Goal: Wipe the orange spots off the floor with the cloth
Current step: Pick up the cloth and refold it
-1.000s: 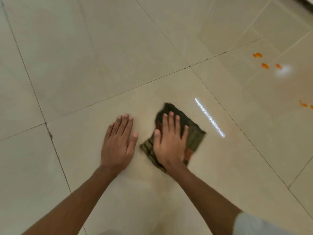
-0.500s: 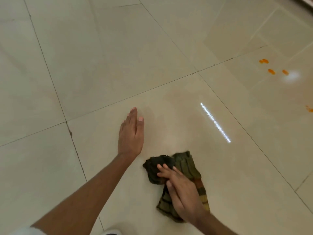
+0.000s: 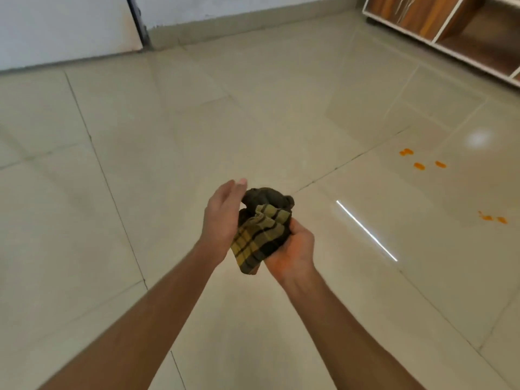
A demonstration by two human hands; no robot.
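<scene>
cloth (image 3: 263, 235) held above the floor (image 3: 168, 164), bunched between both hands with open tile on all sides. right hand (image 3: 292, 250) curled closed around its lower right part; left hand (image 3: 222, 218) flat and open, palm against its left side. cloth olive-yellow with dark checks, upper part dark. orange spots (image 3: 419, 166) lie far right, well apart; more (image 3: 492, 218) nearer right. shelf unit (image 3: 461, 26) far right, wall (image 3: 70, 26) beyond.

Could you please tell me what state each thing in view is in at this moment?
Cloth: bunched up, held off the floor between both hands.
Right hand: closed on the cloth from below.
Left hand: fingers extended, flat against the cloth's side.
Orange spots: unwiped, on the floor to the right.
Floor: glossy, reflecting light.
Cabinet: open compartment at top right.
</scene>
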